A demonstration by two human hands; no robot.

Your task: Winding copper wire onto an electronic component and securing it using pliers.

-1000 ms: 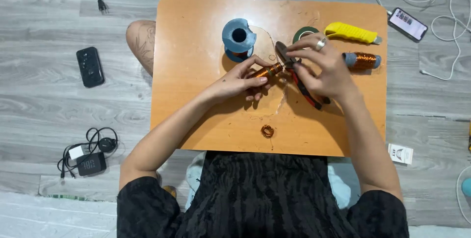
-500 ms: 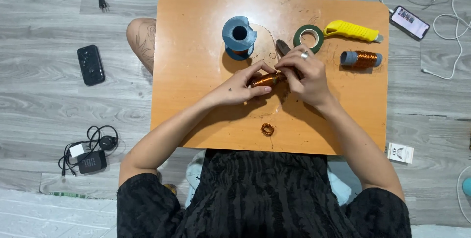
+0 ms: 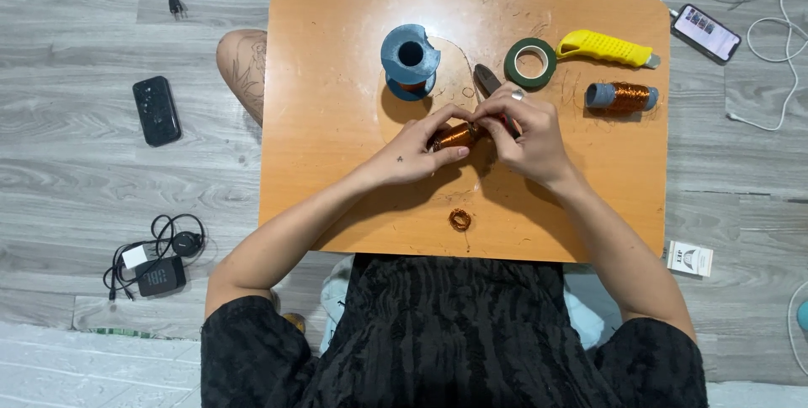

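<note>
View from above a small orange bench (image 3: 337, 206) set on a grey plank floor. Both hands meet at the bench's middle over a small coil of copper wire (image 3: 454, 135): the left hand (image 3: 412, 151) pinches the coil's near end between thumb and fingertips, and the right hand (image 3: 530, 135), a ring on one finger, is closed around the other end together with a pair of pliers (image 3: 486, 82), whose dark nose points out above the knuckles towards the far edge. The step in hand appears to be working the coil's winding, the left hand steadying while the right tends the wire. The next move would seem to call for a firm pinch and even tension, lest the fine turns slip loose. Just beyond the hands stands a blue spool (image 3: 410, 59); to its right lie a roll of green tape (image 3: 530, 63), a yellow utility knife (image 3: 606, 47) and a second wound bobbin (image 3: 621, 97). A small loose ring of copper wire (image 3: 459, 219) lies near the front edge, apart from both hands.
</note>
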